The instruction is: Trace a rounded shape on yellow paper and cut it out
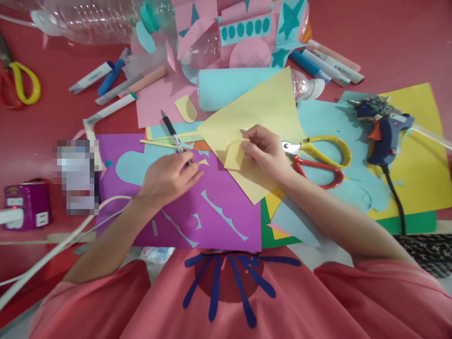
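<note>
My right hand (263, 148) is closed in a pinch on a small pale-yellow paper cutout (233, 156) with a rounded top. The cutout lies over a larger sheet of yellow paper (261, 103). Scissors (318, 162) with yellow and red handles rest beside that wrist, their blades mostly hidden beneath the hand. My left hand (173, 176) hovers low over purple paper (226, 226), fingers loosely apart at the rear end of a black-and-clear pen (172, 130); contact between them is unclear. Another rounded yellow cutout (186, 108) lies beyond the pen.
A blue-wrapped bottle (236, 84) lies behind the yellow sheet. On the right sits a glue gun (386, 136) with its cord. Left are a phone (78, 176), a purple power adapter (26, 205), white cables (63, 247) and more scissors (24, 82). Several markers (113, 106) lie around.
</note>
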A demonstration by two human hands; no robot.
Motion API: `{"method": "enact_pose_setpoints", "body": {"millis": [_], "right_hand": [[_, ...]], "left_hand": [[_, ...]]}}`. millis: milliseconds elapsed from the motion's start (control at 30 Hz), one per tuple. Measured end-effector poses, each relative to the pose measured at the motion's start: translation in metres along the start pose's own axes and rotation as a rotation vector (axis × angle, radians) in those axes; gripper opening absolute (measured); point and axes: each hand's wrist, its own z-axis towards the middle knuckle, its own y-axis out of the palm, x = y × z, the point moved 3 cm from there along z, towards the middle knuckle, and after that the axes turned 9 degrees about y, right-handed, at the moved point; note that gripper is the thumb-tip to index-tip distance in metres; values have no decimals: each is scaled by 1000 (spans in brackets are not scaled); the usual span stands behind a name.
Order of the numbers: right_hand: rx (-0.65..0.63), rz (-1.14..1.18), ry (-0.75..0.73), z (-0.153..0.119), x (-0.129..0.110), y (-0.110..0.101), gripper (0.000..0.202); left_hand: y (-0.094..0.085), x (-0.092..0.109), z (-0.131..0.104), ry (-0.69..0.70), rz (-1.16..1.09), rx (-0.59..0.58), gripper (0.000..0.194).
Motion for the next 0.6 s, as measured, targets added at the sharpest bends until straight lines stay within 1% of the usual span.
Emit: {"method": "enact_pose_setpoints", "body": {"millis": [33, 67, 133, 167, 200, 267, 300, 367, 467, 600], "right_hand": [[-6, 12, 5, 0, 0, 0, 14], [-14, 28, 11, 0, -1, 0, 15], [-30, 62, 27, -1, -1, 1, 16], [-36, 78, 34, -1, -1, 1, 17], [-42, 91, 38, -1, -1, 1, 17], [-52, 110, 37, -1, -1, 1, 18], [-56, 118, 31, -1, -1, 1, 18], [-67, 135, 11, 0, -2, 1, 19], [-120, 170, 19, -1, -3, 4, 25], [-213, 202, 105, -3, -6, 6, 31]], "left_hand": [[1, -3, 4, -84, 9, 54, 6], [2, -5, 9, -192, -30, 101, 12], [11, -6, 22, -438, -349, 148, 27], [18, -5, 29, -568, -534, 154, 32], [26, -2, 36, -683, -715, 128, 35], [43, 7, 49, -851, -1013, 93, 34], [49, 11, 54, -918, -1117, 85, 32], [58, 18, 61, -977, -1305, 57, 27], [62, 26, 64, -1026, -1470, -6, 22], [62, 30, 61, -1038, -1751, -90, 29]]}}
